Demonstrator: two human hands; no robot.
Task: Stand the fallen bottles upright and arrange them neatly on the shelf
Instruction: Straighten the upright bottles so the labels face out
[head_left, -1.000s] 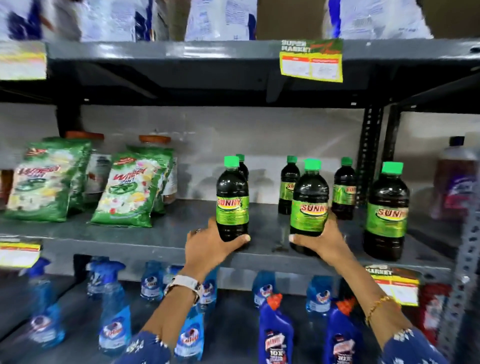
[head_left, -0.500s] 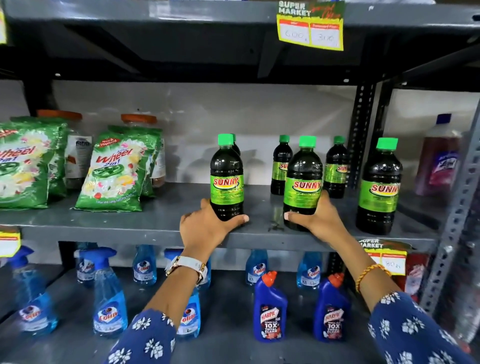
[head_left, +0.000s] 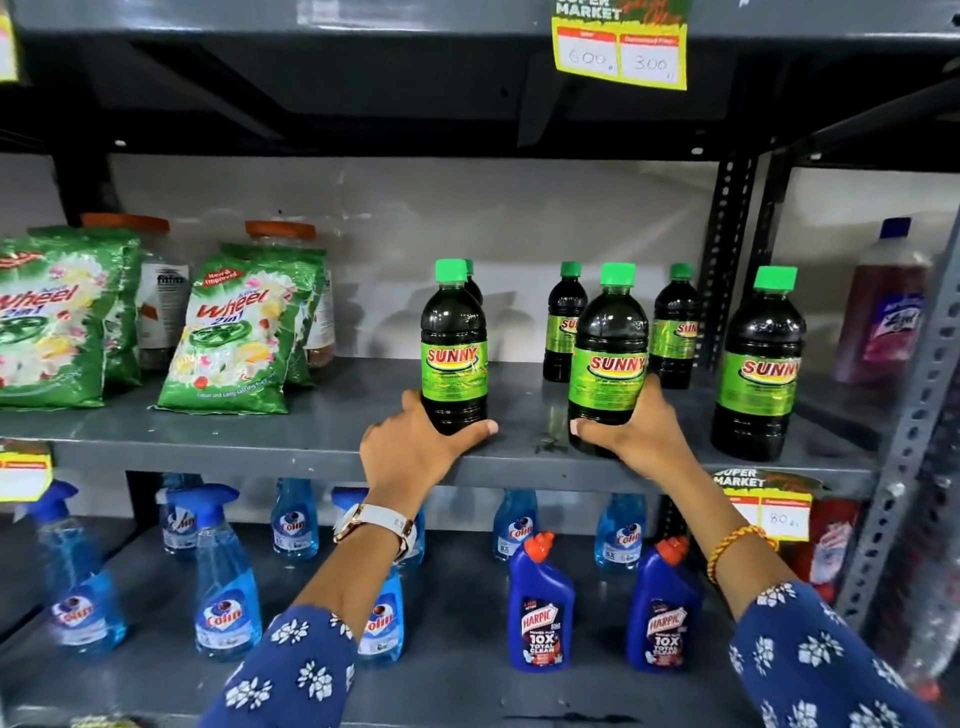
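Dark Sunny bottles with green caps and green labels all stand upright on the grey middle shelf (head_left: 260, 436). My left hand (head_left: 410, 447) grips the base of the front left bottle (head_left: 453, 348). My right hand (head_left: 639, 431) wraps the base of the front middle bottle (head_left: 609, 358). A third front bottle (head_left: 758, 364) stands free at the right. Behind them stand two back bottles (head_left: 563, 322) (head_left: 675, 327), and another is mostly hidden behind the left one.
Green Wheel detergent packs (head_left: 234, 338) and orange-lidded jars (head_left: 280, 234) fill the shelf's left side. A pink-labelled bottle (head_left: 888, 306) stands beyond the right upright. Blue Colin sprays (head_left: 223, 587) and Harpic bottles (head_left: 540, 608) sit on the shelf below. A price tag (head_left: 621, 47) hangs above.
Both hands stay on the same two bottles, which have hardly shifted on the shelf. The camera has dropped lower and moved closer.
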